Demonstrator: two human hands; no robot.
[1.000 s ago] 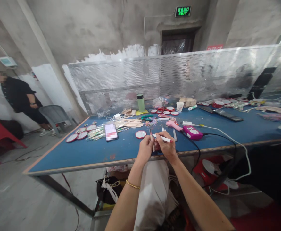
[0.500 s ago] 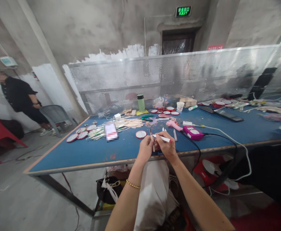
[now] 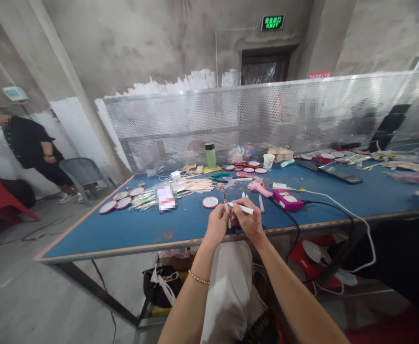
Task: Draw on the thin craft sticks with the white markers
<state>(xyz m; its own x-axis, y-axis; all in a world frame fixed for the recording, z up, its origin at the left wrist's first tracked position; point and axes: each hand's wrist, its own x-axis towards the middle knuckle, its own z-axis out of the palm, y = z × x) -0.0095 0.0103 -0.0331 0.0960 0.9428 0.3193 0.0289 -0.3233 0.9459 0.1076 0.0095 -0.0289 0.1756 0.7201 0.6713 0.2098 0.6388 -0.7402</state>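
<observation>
My left hand (image 3: 216, 224) pinches a thin flat wooden stick (image 3: 225, 198) upright near the table's front edge; its upper part looks dark reddish. My right hand (image 3: 249, 224) is closed round a white marker (image 3: 244, 208) with a red end. The marker's tip points left at the stick; whether it touches I cannot tell. Just beyond my left hand lies a round white disc with a red rim (image 3: 210, 202). More pens (image 3: 261, 202) lie beyond my right hand.
A pink glue gun (image 3: 259, 188) and a purple box (image 3: 287, 199) with cables lie to the right. Wooden sticks (image 3: 202, 184), a pixelated packet (image 3: 166, 198) and red-rimmed discs (image 3: 108, 207) are left. Behind stand a green bottle (image 3: 210, 155) and paper cup (image 3: 268, 160). A person (image 3: 30, 143) stands far left.
The marker and stick stay almost in place in my hands. The view has shifted very slightly, and the person at the far left has moved an arm a little.
</observation>
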